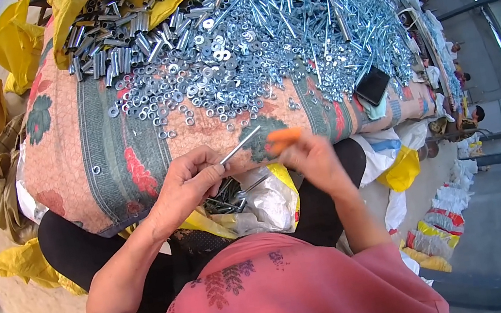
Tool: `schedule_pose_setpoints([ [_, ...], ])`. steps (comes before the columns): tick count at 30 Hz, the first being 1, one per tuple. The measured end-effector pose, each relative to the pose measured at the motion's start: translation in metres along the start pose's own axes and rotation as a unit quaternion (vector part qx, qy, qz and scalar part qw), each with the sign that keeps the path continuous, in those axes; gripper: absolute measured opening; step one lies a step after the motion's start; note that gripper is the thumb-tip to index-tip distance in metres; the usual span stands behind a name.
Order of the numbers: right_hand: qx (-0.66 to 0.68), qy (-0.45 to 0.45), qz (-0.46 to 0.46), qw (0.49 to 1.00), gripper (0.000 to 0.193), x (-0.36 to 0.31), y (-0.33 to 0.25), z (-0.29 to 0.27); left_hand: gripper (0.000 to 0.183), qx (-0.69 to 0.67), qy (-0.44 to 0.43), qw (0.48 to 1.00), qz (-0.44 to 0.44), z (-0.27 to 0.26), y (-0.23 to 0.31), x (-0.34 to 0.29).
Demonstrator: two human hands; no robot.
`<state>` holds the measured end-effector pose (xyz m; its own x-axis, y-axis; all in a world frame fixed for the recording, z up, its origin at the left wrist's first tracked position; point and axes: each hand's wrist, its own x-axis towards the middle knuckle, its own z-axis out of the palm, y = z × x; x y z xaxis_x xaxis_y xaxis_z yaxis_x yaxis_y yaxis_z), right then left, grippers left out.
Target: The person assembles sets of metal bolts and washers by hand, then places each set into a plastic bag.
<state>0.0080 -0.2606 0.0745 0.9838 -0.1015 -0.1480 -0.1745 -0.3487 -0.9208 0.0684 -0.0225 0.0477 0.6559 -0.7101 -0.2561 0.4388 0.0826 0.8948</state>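
My left hand (195,174) is closed, thumb against the fingers, around a slim silver bolt (242,143). The bolt's free end points up and to the right; its other end is hidden in the hand. Across from it, my right hand (312,158) is smeared by motion, with orange coverings (285,135) on its fingertips. Whether it holds anything cannot be made out. Below both hands, between my knees, an open white and yellow sack (276,200) contains several bolts (226,199). Beyond the hands, loose washers and nuts (211,77) spread over the patterned cloth (67,167).
Short metal sleeves (138,39) lie at the far left beside a yellow sack (70,11). A large heap of long bolts (298,2) covers the far right. A black phone (372,85) rests near the table's edge. Filled sacks (433,238) and other people (474,114) are farther right.
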Motion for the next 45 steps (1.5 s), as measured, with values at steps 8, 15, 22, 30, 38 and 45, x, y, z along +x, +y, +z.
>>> schedule_pose_setpoints([
  [8, -0.403, 0.227, -0.103, 0.881, 0.015, 0.091, 0.027, -0.026, 0.012, -0.074, 0.022, 0.996, -0.039, 0.000, -0.004, 0.002],
  [15, -0.366, 0.169, -0.121, 0.907, 0.010, 0.090, 0.023, -0.037, 0.012, -0.074, 0.034, 0.996, -0.040, -0.001, -0.008, 0.000],
  [22, -0.405, 0.159, -0.183, 0.881, 0.013, 0.096, 0.031, -0.030, 0.011, -0.078, 0.035, 0.995, -0.043, -0.001, -0.008, 0.003],
  [30, -0.366, 0.156, -0.199, 0.895, 0.010, 0.087, 0.017, -0.031, 0.011, -0.074, 0.039, 0.996, -0.035, -0.001, -0.007, 0.004],
  [38, -0.025, 0.045, -0.082, 0.995, 0.009, 0.034, -0.018, 0.019, 0.011, -0.052, 0.035, 0.998, -0.005, 0.002, -0.008, 0.000],
  [45, -0.067, 0.110, -0.181, 0.975, 0.014, 0.024, -0.005, 0.034, 0.010, -0.105, 0.033, 0.994, -0.027, 0.002, -0.007, 0.000],
])
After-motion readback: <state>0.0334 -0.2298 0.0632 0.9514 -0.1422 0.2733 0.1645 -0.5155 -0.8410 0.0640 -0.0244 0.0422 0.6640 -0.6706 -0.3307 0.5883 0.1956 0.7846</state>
